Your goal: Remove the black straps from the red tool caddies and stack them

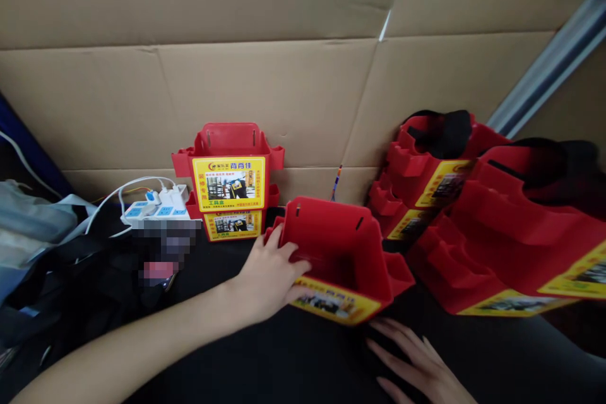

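Observation:
A red plastic tool box with a yellow printed label stands tilted on the black surface in front of me. My left hand grips its left front corner, fingers hooked over the rim and thumb at the label. The inside of the box shows bare red walls, with two slots in the back panel. My right hand is below the box's right front corner, its fingers stretched out and apart, with nothing visible in them. Whether its fingertips touch the box I cannot tell.
Stacked red tool boxes stand behind to the left. More red boxes with black straps are stacked at the right. A white power strip with plugs and cables lies at the left, near dark fabric. Cardboard walls the back.

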The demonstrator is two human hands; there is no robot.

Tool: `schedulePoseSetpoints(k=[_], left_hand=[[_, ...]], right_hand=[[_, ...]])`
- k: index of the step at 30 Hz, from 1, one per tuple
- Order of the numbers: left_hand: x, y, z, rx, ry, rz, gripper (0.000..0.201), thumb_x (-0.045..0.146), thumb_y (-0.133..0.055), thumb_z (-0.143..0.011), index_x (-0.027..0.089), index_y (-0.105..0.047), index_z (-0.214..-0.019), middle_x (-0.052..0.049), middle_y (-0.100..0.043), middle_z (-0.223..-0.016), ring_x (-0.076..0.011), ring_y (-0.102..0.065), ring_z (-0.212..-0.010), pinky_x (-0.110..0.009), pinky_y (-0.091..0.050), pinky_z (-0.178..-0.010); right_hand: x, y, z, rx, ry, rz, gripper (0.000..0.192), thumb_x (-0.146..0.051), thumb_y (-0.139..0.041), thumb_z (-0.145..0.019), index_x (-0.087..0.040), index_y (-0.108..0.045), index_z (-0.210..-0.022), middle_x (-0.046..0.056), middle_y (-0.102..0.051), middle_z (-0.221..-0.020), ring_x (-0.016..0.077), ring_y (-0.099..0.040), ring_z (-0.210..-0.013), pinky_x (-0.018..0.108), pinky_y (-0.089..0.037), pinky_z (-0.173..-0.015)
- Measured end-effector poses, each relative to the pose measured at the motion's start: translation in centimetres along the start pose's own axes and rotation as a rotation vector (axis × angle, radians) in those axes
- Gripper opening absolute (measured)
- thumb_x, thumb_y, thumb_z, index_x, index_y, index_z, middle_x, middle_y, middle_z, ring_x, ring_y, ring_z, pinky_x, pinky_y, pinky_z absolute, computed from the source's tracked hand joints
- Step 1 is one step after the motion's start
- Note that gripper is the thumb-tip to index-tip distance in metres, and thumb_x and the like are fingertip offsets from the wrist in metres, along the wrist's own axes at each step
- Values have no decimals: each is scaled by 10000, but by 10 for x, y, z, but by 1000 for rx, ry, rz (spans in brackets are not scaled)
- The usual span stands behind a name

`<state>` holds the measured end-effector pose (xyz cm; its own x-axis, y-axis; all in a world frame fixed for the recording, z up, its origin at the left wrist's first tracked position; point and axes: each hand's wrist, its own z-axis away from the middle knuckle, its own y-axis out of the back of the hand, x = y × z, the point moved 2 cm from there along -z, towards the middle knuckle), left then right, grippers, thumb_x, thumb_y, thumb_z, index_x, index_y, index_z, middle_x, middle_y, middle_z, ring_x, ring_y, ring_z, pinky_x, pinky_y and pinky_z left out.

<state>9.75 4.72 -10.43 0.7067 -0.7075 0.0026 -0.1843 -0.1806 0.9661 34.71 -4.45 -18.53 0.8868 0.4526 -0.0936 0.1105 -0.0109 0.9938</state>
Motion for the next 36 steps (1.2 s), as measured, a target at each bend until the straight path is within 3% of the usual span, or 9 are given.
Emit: schedulePoseSetpoints(k=[3,9,16,22,25,27,30,33,36], left_hand=[[-2,-13,-49,37,6,-57,426,531,-366,-846,241,-600,-1052,-91,-614,-965,-348,-388,-1176,-514,-377,-886],[-27,-30,-114,125,113,-164,599,558,-414,-809,47,-567,-1081,-224,-567,-1064,-391,-358,-1207,-566,-137,-1022],[-47,-34,-123,119,219,-176,591,562,-440,-795,34,-621,-991,-201,-616,-992,-341,-456,-1125,-498,-185,-1030],[-41,-26,-121,110,244,-166,499,511,-528,-767,51,-645,-918,-183,-637,-939,-362,-463,-1108,-553,-127,-1035],[-30,-16,-105,150,191,-150,523,484,-509,-791,46,-570,-1070,-217,-526,-1186,-377,-312,-1247,-571,-68,-1048],[-21,-14,-80,148,71,-62,552,510,-465,-808,102,-493,-1178,-172,-415,-1328,-320,-221,-1312,-530,-79,-1074],[-14,-28,-22,-20,-157,284,784,606,-530,-704,164,-326,-1318,-134,-352,-1388,-286,-210,-1325,-524,-137,-1073],[-20,-52,34,-168,-96,477,1061,592,-643,-584,171,-115,-1402,-171,-234,-1440,-330,-149,-1339,-580,-162,-1038],[-29,-68,65,-127,77,502,1143,498,-707,-532,142,-64,-1408,-201,-278,-1405,-344,-219,-1308,-572,-170,-1038]], right_hand=[[0,4,-1,-10,9,-34,370,-415,-446,-839,-365,-532,-1196,55,-492,-1292,294,-458,-1179,515,-422,-897],[-3,3,-1,-45,7,-71,378,-407,-406,-861,-421,-469,-1234,19,-450,-1328,284,-419,-1214,549,-393,-914],[-6,3,-4,-112,13,-126,405,-441,-381,-869,-421,-417,-1272,29,-386,-1378,291,-368,-1249,590,-340,-929],[-31,7,-32,-129,179,-237,424,-398,-400,-877,-410,-373,-1300,50,-386,-1382,276,-335,-1272,598,-316,-937],[-46,8,-54,-108,294,-284,410,-392,-429,-869,-380,-425,-1279,66,-423,-1356,262,-343,-1267,578,-332,-937],[-54,6,-68,-106,366,-302,383,-398,-436,-866,-366,-474,-1245,63,-452,-1332,245,-363,-1254,555,-343,-943],[-62,0,-91,-102,450,-319,333,-373,-454,-863,-316,-552,-1176,64,-520,-1256,213,-417,-1212,492,-344,-975],[-75,-7,-116,-56,514,-332,279,-312,-466,-861,-270,-598,-1103,64,-546,-1208,195,-439,-1188,433,-340,-1002],[-95,-14,-141,22,539,-329,291,-268,-451,-862,-206,-572,-1120,97,-511,-1243,205,-413,-1209,395,-357,-1001]])
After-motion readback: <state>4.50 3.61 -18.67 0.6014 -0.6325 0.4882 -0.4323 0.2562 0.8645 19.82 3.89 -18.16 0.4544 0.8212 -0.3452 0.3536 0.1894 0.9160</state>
